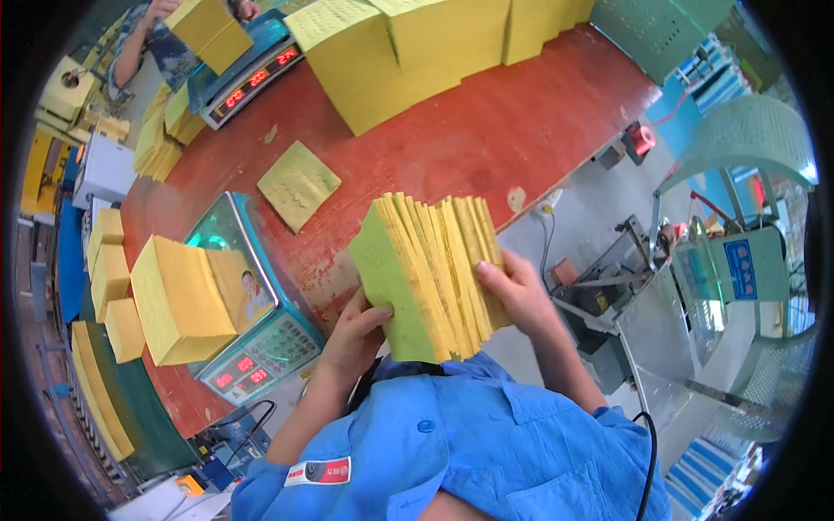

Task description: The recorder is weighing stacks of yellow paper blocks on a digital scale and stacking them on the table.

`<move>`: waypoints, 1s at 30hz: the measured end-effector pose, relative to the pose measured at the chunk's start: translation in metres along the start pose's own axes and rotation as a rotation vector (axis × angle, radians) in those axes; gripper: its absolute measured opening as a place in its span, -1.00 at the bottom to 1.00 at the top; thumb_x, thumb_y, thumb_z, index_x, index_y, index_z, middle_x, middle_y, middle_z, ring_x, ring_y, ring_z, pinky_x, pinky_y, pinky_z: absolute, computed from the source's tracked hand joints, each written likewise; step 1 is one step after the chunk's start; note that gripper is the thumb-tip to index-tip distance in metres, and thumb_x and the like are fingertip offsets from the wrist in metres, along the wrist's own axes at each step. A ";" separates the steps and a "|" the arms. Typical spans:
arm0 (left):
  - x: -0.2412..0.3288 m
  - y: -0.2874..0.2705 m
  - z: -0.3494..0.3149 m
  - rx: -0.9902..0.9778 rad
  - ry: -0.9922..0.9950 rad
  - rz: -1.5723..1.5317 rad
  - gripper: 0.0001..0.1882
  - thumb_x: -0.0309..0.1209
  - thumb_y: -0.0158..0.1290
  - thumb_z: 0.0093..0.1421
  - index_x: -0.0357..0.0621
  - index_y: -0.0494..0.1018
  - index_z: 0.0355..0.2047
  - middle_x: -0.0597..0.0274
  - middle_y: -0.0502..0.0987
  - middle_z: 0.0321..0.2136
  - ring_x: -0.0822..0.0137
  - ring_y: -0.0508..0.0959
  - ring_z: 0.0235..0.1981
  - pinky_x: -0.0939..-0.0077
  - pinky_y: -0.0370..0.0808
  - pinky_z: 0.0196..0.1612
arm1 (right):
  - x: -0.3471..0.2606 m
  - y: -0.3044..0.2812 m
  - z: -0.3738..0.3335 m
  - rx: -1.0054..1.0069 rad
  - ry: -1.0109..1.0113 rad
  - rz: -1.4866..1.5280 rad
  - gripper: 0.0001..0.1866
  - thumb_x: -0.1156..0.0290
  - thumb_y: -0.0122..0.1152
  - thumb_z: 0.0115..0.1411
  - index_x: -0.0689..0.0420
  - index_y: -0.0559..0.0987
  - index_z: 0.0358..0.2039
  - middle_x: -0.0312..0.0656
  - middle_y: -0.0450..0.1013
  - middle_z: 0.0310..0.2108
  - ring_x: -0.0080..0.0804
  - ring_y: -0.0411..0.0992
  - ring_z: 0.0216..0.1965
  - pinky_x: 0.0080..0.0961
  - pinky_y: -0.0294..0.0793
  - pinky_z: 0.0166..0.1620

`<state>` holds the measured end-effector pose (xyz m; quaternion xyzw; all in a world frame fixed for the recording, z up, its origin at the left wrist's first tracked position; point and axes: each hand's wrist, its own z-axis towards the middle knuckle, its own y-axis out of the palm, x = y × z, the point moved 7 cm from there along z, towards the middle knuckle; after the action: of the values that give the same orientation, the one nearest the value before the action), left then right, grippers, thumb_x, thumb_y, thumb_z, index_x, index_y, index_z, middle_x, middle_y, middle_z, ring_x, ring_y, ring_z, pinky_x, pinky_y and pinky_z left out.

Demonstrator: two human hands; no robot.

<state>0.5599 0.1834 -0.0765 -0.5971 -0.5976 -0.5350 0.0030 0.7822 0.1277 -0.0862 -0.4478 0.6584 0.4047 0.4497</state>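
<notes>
Paper handling at a red worktable, seen from above. At centre, in front of the chest and overlapping the near edge of the table in this view: a thick yellow paper stack, gripped from both sides, with edges fanned into separate bundles and a greenish outer face toward the left. Left hand closed on the lower left of the stack, thumb laid over the greenish face. Right hand clasping the opposite side, thumb against the edges. On the table at left: a teal scale bearing squared yellow blocks, with a keypad and red lit digits on the front panel. Farther off: a second scale, likewise with red digits in a row; at its pan, another yellow block, probably touched by a co-worker's hand, though poorly seen near the rim. Between the two scales: a flat yellow pad. Along the far side: tall yellow stacks, close together. Labels and writing: on the blue shirt, a red-and-white badge with lettering and a dark motif; at right, a blue plate with white characters on a pale green machine.
</notes>
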 end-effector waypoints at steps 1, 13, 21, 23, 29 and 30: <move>0.001 0.003 0.004 -0.019 -0.007 0.027 -0.33 -0.42 0.12 0.27 -0.24 0.16 0.35 0.13 0.40 0.21 0.23 0.40 0.24 0.28 0.32 0.28 | -0.021 -0.003 0.004 0.017 -0.082 -0.132 -0.55 0.11 0.27 0.32 0.28 0.54 -0.06 -0.21 0.56 -0.29 -0.56 0.48 -0.24 -0.48 0.48 -0.17; 0.068 0.000 0.048 0.419 0.672 0.981 -0.27 -0.65 0.04 0.26 -0.25 0.06 0.41 0.06 0.42 0.22 0.26 0.41 0.25 0.35 0.32 0.30 | -0.091 0.019 0.118 -0.193 -0.006 -0.944 -0.47 0.11 0.24 0.25 0.30 0.55 0.03 0.12 0.59 -0.27 0.02 0.58 -0.22 -0.23 0.56 -0.13; 0.068 -0.014 0.054 0.420 0.410 0.338 -0.47 -0.23 -0.01 0.42 -0.34 0.29 0.25 0.01 0.46 0.16 0.25 0.43 0.20 0.30 0.30 0.28 | -0.086 0.005 0.136 -0.372 -0.069 -0.671 -0.36 0.15 0.23 0.30 0.26 0.37 0.26 0.10 0.57 -0.07 -0.21 0.58 -0.05 -0.31 0.56 -0.03; 0.056 -0.005 0.053 0.401 0.354 0.501 -0.45 -0.19 0.03 0.39 -0.33 0.31 0.24 0.01 0.48 0.13 0.23 0.45 0.18 0.29 0.33 0.26 | -0.075 0.003 0.137 -0.415 -0.039 -0.586 -0.34 0.17 0.23 0.30 0.25 0.32 0.31 0.11 0.55 -0.02 -0.23 0.57 -0.02 -0.32 0.55 0.00; 0.058 0.027 0.065 0.324 0.318 0.700 -0.46 -0.16 0.15 0.29 -0.36 0.41 0.09 -0.07 0.56 -0.01 0.12 0.55 0.02 0.25 0.45 0.10 | -0.084 0.020 0.118 -0.448 -0.041 -0.486 -0.20 0.12 0.31 0.25 0.34 0.24 0.32 0.13 0.48 0.10 -0.13 0.44 0.19 -0.27 0.38 0.22; 0.062 0.035 0.060 0.326 0.315 0.699 -0.46 -0.16 0.15 0.29 -0.36 0.41 0.09 -0.07 0.56 -0.01 0.12 0.55 0.02 0.25 0.45 0.10 | -0.096 0.020 0.113 -0.449 -0.038 -0.485 -0.20 0.12 0.31 0.25 0.34 0.24 0.32 0.13 0.48 0.10 -0.13 0.44 0.19 -0.27 0.38 0.22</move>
<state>0.6047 0.2560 -0.0401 -0.6667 -0.4282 -0.4851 0.3700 0.8078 0.2604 -0.0224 -0.6717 0.4187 0.4290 0.4352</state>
